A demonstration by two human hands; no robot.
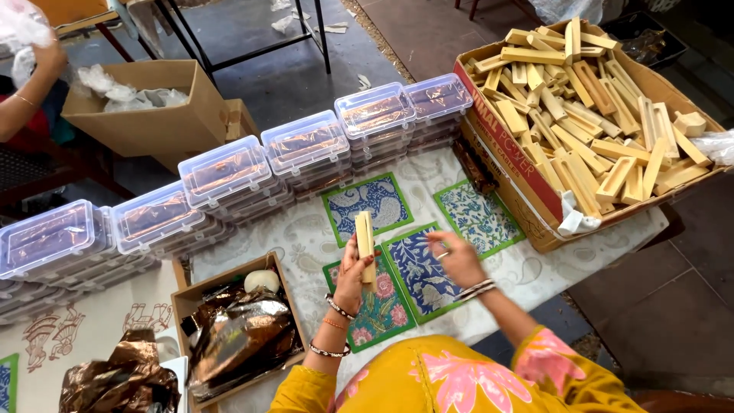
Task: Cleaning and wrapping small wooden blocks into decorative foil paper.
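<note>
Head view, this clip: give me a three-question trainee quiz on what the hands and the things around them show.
1. True or false: the left hand holds a pale wooden block upright.
2. What does the right hand hover over? A) blue floral cloth B) foil box
3. What fills the big cardboard box on the right?

Key: 1 true; 2 A; 3 pale wooden pieces.

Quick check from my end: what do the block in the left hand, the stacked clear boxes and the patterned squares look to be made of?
Block in the left hand: pale, unfinished-looking wood, matte with squared edges. Clear boxes: transparent plastic, glossy, with shiny coppery foil showing through the lids. Patterned squares: probably printed fabric or paper, flat and matte with floral designs; which one cannot be told. The right hand hovers over one, with nothing in its grip.
</note>
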